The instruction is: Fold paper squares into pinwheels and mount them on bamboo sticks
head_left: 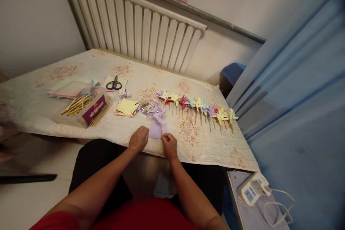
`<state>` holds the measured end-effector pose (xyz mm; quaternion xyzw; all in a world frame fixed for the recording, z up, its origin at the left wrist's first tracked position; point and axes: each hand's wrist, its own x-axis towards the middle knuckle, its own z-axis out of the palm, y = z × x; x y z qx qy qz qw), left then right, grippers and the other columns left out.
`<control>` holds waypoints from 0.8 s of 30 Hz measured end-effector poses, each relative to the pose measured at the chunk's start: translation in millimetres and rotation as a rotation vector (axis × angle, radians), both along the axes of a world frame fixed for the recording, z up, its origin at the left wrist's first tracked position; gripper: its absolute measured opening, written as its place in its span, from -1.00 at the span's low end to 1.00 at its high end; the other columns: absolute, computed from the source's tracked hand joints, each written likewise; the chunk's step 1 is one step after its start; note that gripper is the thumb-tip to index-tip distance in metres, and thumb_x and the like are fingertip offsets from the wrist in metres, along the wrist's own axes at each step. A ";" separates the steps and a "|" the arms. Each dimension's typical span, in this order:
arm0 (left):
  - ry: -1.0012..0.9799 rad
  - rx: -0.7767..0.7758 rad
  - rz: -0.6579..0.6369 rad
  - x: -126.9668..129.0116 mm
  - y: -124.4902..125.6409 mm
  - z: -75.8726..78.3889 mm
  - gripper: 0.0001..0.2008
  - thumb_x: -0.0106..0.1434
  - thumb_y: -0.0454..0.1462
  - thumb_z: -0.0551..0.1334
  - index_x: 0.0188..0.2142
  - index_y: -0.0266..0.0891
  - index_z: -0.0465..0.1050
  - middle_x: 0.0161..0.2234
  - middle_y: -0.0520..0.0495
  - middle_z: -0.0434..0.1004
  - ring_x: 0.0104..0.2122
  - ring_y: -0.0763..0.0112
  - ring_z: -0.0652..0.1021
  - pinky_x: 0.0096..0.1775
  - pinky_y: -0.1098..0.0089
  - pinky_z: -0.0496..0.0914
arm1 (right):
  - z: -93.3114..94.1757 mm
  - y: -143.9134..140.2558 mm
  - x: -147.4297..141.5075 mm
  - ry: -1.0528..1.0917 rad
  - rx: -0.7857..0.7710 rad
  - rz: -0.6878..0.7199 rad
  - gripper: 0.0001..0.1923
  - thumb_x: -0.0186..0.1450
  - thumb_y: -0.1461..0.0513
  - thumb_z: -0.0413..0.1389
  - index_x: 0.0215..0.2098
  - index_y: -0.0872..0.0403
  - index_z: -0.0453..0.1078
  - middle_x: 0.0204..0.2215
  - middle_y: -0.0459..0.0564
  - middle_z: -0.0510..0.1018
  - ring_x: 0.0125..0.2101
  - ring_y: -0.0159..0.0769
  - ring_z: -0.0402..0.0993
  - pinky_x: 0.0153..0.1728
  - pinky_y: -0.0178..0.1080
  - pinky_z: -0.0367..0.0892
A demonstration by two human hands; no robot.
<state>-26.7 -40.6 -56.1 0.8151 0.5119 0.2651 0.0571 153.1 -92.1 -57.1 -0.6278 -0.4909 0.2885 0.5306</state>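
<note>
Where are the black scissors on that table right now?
In the head view, the scissors lie toward the table's far left, on pale paper sheets, behind the open box of wooden sticks and away from both hands.

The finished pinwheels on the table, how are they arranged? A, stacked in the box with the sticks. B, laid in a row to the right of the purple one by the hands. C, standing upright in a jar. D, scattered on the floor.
B: the finished pinwheels lie side by side in a row on the table, running right from the purple pinwheel whose stick the right hand pinches.
</note>
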 end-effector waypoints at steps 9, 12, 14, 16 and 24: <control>-0.390 -0.283 0.127 6.5 10.2 17.4 -0.83 0.28 -0.26 0.06 -0.40 -0.17 0.37 -0.42 -0.05 0.50 -0.35 0.29 0.50 -0.23 0.31 0.35 | 2.6 0.6 -0.3 0.005 0.015 -0.006 -0.84 0.11 0.14 0.11 -0.44 0.04 0.47 -0.51 -0.09 0.54 -0.47 -0.29 0.43 -0.39 -0.28 0.34; -0.573 -0.410 0.152 15.5 6.9 28.4 -0.83 0.24 -0.22 0.09 -0.45 -0.18 0.36 -0.51 0.02 0.47 -0.45 0.35 0.48 -0.30 0.35 0.34 | 2.6 1.1 0.5 0.009 0.014 -0.005 -0.84 0.12 0.13 0.12 -0.44 0.04 0.47 -0.51 -0.08 0.55 -0.46 -0.29 0.44 -0.38 -0.28 0.34; -0.714 -0.499 0.181 21.8 4.3 35.9 -0.83 0.20 -0.20 0.13 -0.46 -0.19 0.37 -0.54 0.04 0.45 -0.49 0.38 0.47 -0.35 0.37 0.34 | 2.8 1.3 1.0 0.018 0.006 -0.002 -0.83 0.12 0.12 0.12 -0.44 0.04 0.47 -0.51 -0.08 0.56 -0.45 -0.29 0.45 -0.37 -0.28 0.36; -0.855 -0.576 0.210 26.6 3.3 43.7 -0.85 0.16 -0.18 0.16 -0.44 -0.21 0.38 -0.54 0.05 0.45 -0.53 0.42 0.46 -0.40 0.40 0.35 | 3.2 1.2 1.2 0.032 -0.002 0.000 -0.82 0.12 0.11 0.12 -0.44 0.05 0.47 -0.51 -0.08 0.56 -0.45 -0.29 0.45 -0.37 -0.27 0.36; -1.039 -0.550 0.321 19.7 19.6 63.4 -0.66 0.13 -0.18 0.24 -0.13 -0.28 0.37 -0.41 0.05 0.44 -0.53 0.48 0.48 -0.41 0.42 0.39 | 6.8 -0.7 0.5 0.071 -0.007 0.013 -0.82 0.10 0.12 0.12 -0.43 0.05 0.46 -0.52 -0.09 0.55 -0.47 -0.30 0.44 -0.38 -0.28 0.36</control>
